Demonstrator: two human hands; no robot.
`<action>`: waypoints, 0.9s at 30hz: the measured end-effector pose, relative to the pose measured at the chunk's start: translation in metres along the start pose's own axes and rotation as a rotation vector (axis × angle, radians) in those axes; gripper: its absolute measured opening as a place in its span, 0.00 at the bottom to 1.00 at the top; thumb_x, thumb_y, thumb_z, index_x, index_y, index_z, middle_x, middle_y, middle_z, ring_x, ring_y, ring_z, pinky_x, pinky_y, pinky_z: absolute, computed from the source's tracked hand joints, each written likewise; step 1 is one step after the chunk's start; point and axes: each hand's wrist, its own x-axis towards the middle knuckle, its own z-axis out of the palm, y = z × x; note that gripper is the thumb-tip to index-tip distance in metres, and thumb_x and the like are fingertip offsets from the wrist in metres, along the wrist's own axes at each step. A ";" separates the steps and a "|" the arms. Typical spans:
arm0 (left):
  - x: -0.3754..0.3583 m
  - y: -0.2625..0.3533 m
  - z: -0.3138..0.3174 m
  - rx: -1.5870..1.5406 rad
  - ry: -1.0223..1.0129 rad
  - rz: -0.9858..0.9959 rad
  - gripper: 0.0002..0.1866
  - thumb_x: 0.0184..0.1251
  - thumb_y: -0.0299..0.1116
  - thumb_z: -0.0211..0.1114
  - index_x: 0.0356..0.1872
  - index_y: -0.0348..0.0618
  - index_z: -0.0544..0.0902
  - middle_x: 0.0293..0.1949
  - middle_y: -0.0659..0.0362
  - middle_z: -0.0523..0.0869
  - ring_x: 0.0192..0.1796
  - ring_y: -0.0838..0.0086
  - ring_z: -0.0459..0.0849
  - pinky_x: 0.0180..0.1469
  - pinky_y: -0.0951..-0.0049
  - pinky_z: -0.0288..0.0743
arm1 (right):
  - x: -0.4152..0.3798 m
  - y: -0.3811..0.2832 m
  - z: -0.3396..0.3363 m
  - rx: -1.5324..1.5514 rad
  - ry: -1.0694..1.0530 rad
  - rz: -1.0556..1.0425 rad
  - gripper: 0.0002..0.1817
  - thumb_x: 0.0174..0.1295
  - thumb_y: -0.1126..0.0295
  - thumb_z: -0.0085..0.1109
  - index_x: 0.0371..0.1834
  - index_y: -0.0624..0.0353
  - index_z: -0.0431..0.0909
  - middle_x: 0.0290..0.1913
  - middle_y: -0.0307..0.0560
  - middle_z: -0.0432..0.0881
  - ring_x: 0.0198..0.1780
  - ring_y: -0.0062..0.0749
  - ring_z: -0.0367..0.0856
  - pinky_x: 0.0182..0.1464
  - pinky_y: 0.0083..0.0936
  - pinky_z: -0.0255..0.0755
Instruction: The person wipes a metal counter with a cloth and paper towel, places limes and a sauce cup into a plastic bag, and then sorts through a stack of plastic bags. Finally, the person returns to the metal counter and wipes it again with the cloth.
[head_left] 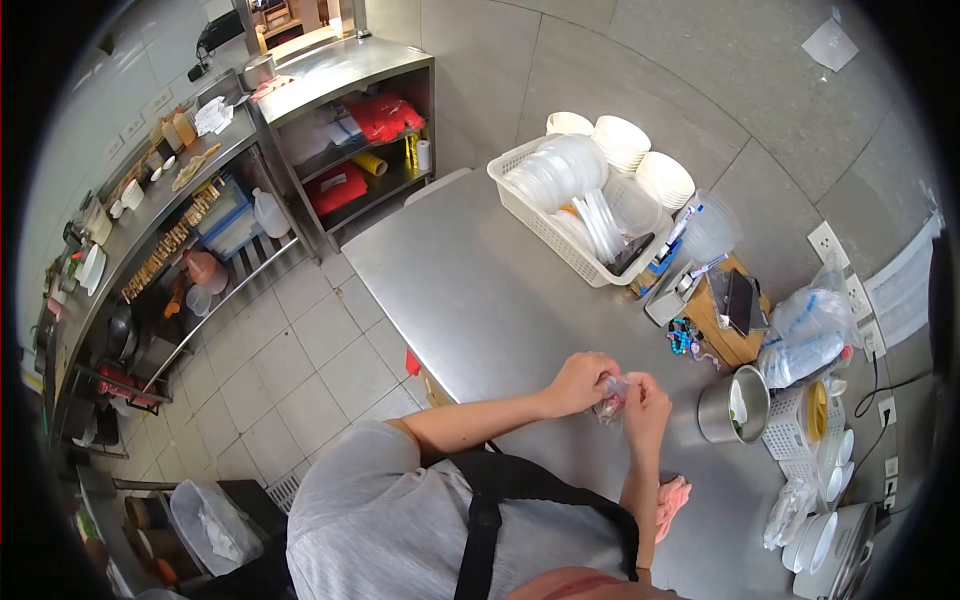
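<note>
My left hand [583,385] and my right hand [648,408] are close together over the steel table [470,290]. Between them is a small clear plastic bag [608,408] with something reddish in it, too small to make out. The fingers of both hands are closed on the upper part of the bag. Just right of my right hand stands a steel pot [712,418] with a white utensil inside. A pink cloth [673,505] lies crumpled beside my right forearm.
A white basket [540,232] of plastic lids, with stacked white bowls [665,180] behind it, stands at the back. Along the right wall are a cardboard box [735,345], a bulging plastic bag [808,335] and a perforated basket [787,425]. Steel shelving [350,70] stands back left.
</note>
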 end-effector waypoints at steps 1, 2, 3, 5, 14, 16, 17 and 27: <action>-0.003 -0.006 0.004 -0.129 -0.021 -0.181 0.05 0.54 0.22 0.58 0.32 0.37 0.80 0.24 0.58 0.81 0.24 0.77 0.78 0.27 0.75 0.72 | -0.008 -0.004 0.006 0.012 0.020 -0.025 0.06 0.50 0.71 0.56 0.29 0.62 0.79 0.19 0.47 0.76 0.21 0.29 0.75 0.26 0.24 0.68; -0.006 -0.011 0.008 -0.258 -0.042 -0.361 0.05 0.55 0.22 0.58 0.32 0.37 0.80 0.24 0.59 0.81 0.24 0.78 0.77 0.27 0.75 0.71 | -0.017 -0.011 0.012 0.023 0.041 -0.050 0.07 0.49 0.71 0.58 0.28 0.62 0.78 0.19 0.46 0.76 0.21 0.29 0.75 0.25 0.24 0.67; -0.008 -0.015 0.013 -0.387 -0.064 -0.540 0.05 0.56 0.22 0.57 0.32 0.37 0.79 0.24 0.60 0.80 0.24 0.79 0.77 0.26 0.75 0.71 | -0.022 -0.013 0.014 0.034 0.062 -0.076 0.07 0.48 0.70 0.60 0.28 0.63 0.78 0.19 0.45 0.76 0.21 0.28 0.74 0.25 0.23 0.67; -0.009 -0.009 0.018 -0.501 -0.087 -0.583 0.04 0.57 0.22 0.57 0.32 0.38 0.79 0.22 0.60 0.79 0.23 0.79 0.75 0.24 0.76 0.69 | -0.023 0.000 0.015 -0.133 0.060 -0.132 0.08 0.45 0.71 0.62 0.26 0.63 0.77 0.19 0.44 0.75 0.20 0.29 0.73 0.25 0.23 0.66; -0.017 -0.007 0.026 -0.168 -0.075 -0.258 0.03 0.57 0.27 0.60 0.30 0.39 0.77 0.28 0.56 0.76 0.29 0.69 0.74 0.32 0.71 0.68 | -0.008 0.048 0.026 -0.055 0.170 -0.133 0.03 0.47 0.76 0.58 0.24 0.62 0.75 0.17 0.44 0.71 0.18 0.25 0.69 0.23 0.21 0.63; -0.020 -0.007 0.019 -0.167 -0.151 -0.240 0.03 0.56 0.27 0.60 0.29 0.39 0.77 0.29 0.55 0.75 0.31 0.67 0.74 0.34 0.70 0.68 | -0.009 0.046 0.025 0.062 0.137 -0.039 0.02 0.48 0.76 0.58 0.24 0.61 0.74 0.17 0.46 0.71 0.19 0.28 0.70 0.24 0.23 0.64; -0.020 -0.008 0.016 -0.198 -0.181 -0.230 0.03 0.56 0.27 0.60 0.29 0.39 0.77 0.29 0.55 0.74 0.31 0.66 0.73 0.35 0.70 0.68 | -0.009 0.041 0.022 0.095 0.126 -0.010 0.03 0.48 0.75 0.58 0.24 0.60 0.74 0.19 0.47 0.73 0.20 0.33 0.71 0.25 0.26 0.65; -0.022 -0.009 0.010 -0.143 -0.242 -0.181 0.04 0.59 0.27 0.58 0.33 0.41 0.78 0.30 0.53 0.75 0.35 0.65 0.74 0.38 0.68 0.69 | -0.038 0.013 0.025 -0.359 0.064 -0.264 0.07 0.54 0.69 0.57 0.30 0.61 0.72 0.25 0.55 0.78 0.28 0.53 0.77 0.32 0.42 0.70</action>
